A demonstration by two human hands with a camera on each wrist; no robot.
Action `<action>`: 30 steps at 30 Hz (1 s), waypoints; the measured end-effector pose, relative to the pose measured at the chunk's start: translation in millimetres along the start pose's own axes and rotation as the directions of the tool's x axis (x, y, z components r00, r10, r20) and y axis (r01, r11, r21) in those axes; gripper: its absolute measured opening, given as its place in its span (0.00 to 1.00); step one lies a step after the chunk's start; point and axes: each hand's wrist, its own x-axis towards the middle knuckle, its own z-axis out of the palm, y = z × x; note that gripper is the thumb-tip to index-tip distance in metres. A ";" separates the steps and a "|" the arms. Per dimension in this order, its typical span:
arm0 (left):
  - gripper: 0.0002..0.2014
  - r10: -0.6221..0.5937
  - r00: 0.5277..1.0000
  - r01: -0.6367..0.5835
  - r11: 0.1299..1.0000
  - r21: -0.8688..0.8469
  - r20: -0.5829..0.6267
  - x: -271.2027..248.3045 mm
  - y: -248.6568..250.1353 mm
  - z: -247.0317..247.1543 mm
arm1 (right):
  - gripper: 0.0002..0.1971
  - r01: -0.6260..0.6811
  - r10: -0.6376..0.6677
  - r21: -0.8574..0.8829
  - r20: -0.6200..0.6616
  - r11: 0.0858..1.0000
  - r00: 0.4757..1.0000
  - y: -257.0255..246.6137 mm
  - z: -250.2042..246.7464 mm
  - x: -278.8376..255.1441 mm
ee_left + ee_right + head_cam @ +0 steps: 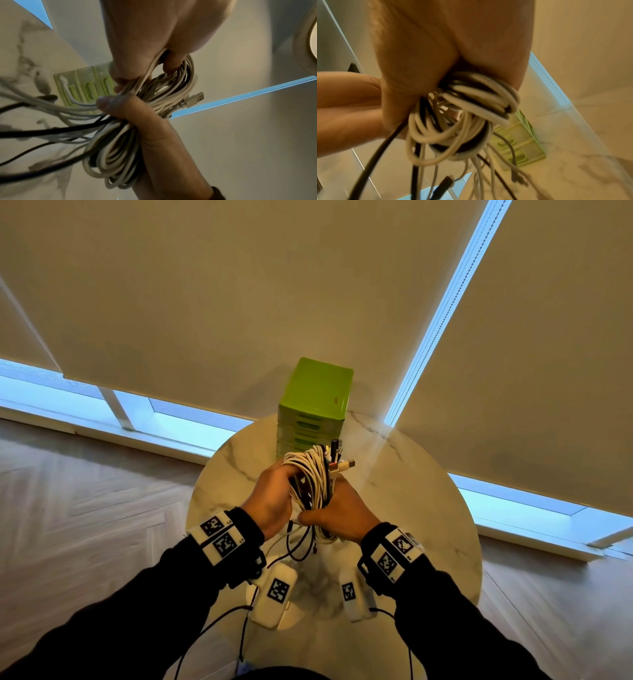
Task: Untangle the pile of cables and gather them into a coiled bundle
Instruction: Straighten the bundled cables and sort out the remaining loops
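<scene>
Both your hands grip one cable bundle (310,484) above the round marble counter (421,508). Left hand (270,501) grasps the coil's 9 o'clock side, fingers curled through the loops. Right hand (342,513) is clenched around the 5 o'clock end. Loose black and white ends hang down at 6 o'clock. Green drawer box (315,402) stands at 12 o'clock, just behind the coil.

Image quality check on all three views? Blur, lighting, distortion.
Head: sharp, warm dim light, blue glare at window gaps, wide-angle bending of the blinds; cable bundle clear. Left wrist: USB plug crisp, trailing black cables smeared. Right wrist: soft throughout, right hand fills frame, green drawer unit blurred.
</scene>
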 end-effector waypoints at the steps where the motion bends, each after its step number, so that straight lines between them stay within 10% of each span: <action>1: 0.19 -0.007 1.000 0.007 1.000 0.011 0.006 -0.2 0.0 0.7 | 0.22 0.002 -0.002 0.007 -0.008 1.000 1.000 -0.6 2.0 -0.9; 9: 0.12 -0.031 0.984 -0.006 0.978 0.208 0.174 6.0 10.6 -10.3 | 0.11 -0.084 0.084 0.216 0.010 0.973 0.996 -6.9 6.9 -11.1; 17: 0.66 0.122 0.974 -0.218 0.716 0.663 0.189 0.8 5.5 -18.0 | 0.06 -0.050 0.050 0.070 0.002 0.996 0.999 -8.0 9.6 -8.3; 25: 0.31 0.215 0.957 -0.289 0.632 0.719 0.195 0.8 9.3 -12.7 | 0.15 0.021 -0.043 0.227 0.091 0.974 0.995 -13.5 14.5 -13.0; 30: 0.39 0.057 0.961 -0.228 0.717 0.658 0.271 8.9 7.4 -14.6 | 0.06 -0.081 0.036 0.409 0.115 0.909 0.993 -7.6 21.0 -21.1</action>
